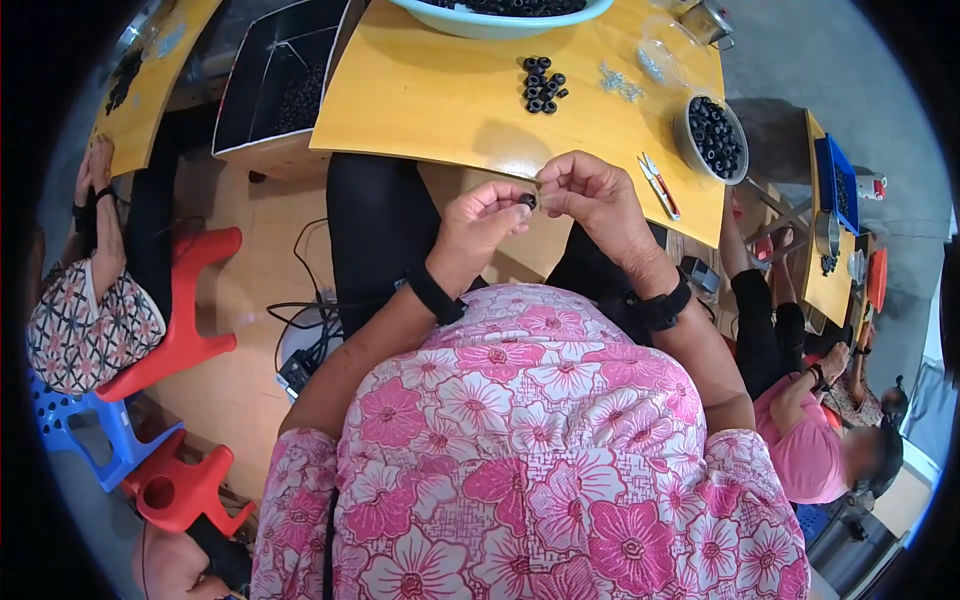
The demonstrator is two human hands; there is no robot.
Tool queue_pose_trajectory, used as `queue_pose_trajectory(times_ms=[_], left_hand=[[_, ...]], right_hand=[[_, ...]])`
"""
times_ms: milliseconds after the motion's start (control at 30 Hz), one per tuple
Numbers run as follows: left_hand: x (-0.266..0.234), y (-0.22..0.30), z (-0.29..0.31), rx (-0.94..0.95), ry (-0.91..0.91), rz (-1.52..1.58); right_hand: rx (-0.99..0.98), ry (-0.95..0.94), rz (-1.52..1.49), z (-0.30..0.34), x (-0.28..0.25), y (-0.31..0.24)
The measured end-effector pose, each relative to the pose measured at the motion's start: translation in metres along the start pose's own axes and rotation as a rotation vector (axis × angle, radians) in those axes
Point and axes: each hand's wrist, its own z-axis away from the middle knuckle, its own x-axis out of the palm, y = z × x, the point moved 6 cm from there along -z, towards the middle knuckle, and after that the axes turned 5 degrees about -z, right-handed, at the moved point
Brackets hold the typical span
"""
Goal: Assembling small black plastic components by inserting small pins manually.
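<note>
Just beyond the near edge of the yellow table (430,90), both of my hands meet fingertip to fingertip. My left hand (478,228) pinches a small black ring-shaped part (527,201) between thumb and finger. Close beside that part, my right hand (600,205) is closed in a pinch; whatever is between its fingertips is too small to make out. On the tabletop lie a small group of similar black rings (541,86) and a scatter of tiny clear or silvery pieces (621,82). Small red-handled snips (660,188) rest to the right of my hands.
A round tub (742,150) of black rings stands at the table's right edge. At the far edge is a pale blue basin (500,27) with more black parts. A clear dish (672,50) and metal cup (708,22) stand far right. Other people sit at tables on both sides.
</note>
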Motion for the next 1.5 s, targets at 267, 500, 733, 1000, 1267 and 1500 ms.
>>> queue_pose_trajectory(times_ms=[267, 500, 733, 1000, 1267, 1500], left_hand=[[0.001, 0.003, 0.001, 0.093, 0.005, -0.025], [-0.003, -0.004, 0.002, 0.097, -0.018, -0.084], [0.000, 0.001, -0.001, 0.122, -0.043, -0.092], [0.006, 0.010, 0.007, 0.160, -0.094, -0.184], [0.003, 0.007, 0.005, 0.117, -0.034, -0.026], [-0.003, 0.000, -0.004, 0.065, -0.008, -0.061]], right_hand=[[0.028, 0.034, 0.086, -0.002, -0.002, 0.008], [0.123, 0.002, 0.004, -0.002, 0.002, 0.007], [0.195, -0.075, -0.097, -0.003, 0.001, 0.022], [0.328, -0.155, -0.223, 0.004, 0.008, 0.033], [0.202, 0.050, -0.051, -0.011, -0.005, 0.010], [-0.177, 0.378, 0.514, -0.048, -0.051, -0.013]])
